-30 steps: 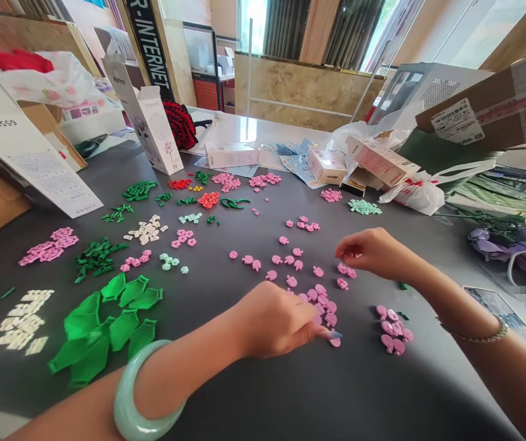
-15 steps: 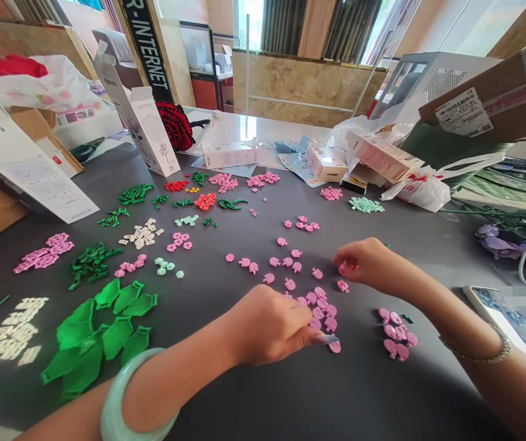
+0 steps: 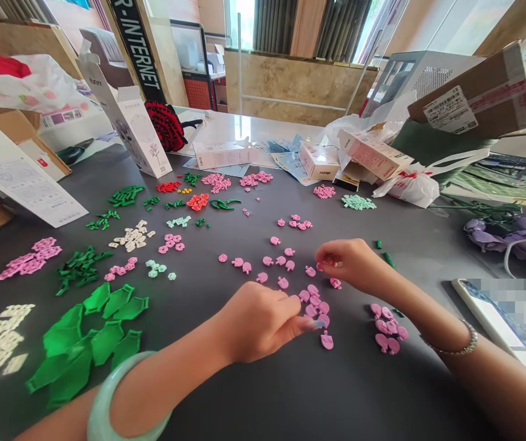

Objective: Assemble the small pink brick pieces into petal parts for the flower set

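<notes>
My left hand (image 3: 267,321) is closed over the table, its thumb and fingers pressed together beside a cluster of pink petal pieces (image 3: 314,293); what it may hold is hidden. My right hand (image 3: 343,257) is pinched around a small pink piece (image 3: 320,267), just above a pink round piece (image 3: 335,283) on the table. One petal piece (image 3: 327,340) lies apart, below my left fingertips. Another small group of pink pieces (image 3: 387,327) sits beneath my right forearm. More single pink pieces are scattered ahead of both hands.
Green leaf pieces (image 3: 67,331), cream pieces (image 3: 133,236) and other coloured piles cover the left of the dark table (image 3: 254,404). White boxes (image 3: 141,131) stand behind. A phone (image 3: 488,312) and purple flowers (image 3: 488,236) lie at the right.
My right hand has moved left, closer to my left hand. Two green pieces beyond my right wrist have come into fuller view. The whole view has shifted slightly.
</notes>
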Tool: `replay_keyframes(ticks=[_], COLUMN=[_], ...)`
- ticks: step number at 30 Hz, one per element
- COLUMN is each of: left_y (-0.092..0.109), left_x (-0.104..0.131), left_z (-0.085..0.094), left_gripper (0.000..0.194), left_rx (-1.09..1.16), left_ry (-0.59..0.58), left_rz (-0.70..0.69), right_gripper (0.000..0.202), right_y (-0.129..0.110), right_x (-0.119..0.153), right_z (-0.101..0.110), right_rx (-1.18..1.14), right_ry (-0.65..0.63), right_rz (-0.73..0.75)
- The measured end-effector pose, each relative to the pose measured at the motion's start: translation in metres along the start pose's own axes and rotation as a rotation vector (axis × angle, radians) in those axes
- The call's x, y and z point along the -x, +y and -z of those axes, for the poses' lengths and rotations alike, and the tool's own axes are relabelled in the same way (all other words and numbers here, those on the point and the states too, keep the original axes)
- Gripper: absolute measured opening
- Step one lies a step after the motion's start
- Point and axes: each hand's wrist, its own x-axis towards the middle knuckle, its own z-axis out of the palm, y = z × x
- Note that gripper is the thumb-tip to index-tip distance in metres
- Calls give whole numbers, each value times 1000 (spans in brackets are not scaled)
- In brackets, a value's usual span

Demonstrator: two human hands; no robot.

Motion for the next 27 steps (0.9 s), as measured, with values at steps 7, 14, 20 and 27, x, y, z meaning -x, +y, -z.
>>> replay_keyframes(ticks=[7,14,20,27], left_y=[2,0,2,-1], left_x=[-1,-1,-1,-1], left_z=[3,2,5,4], left_gripper=[48,49,41,39], left_rx=[-5,6,137,361], left_ry=[-17,-14,22,54], left_rz=[-2,-6,135,297], right_gripper=[25,21,9,10], right_y=[-2,0,-15,-51], right_x=[-1,4,10,20], right_z=[-2,2,6,-11], right_rx=[-6,-81,-562,-1271], right_ry=[-14,-9,-77,-74], right_rz=[-16,-9,-81,-99])
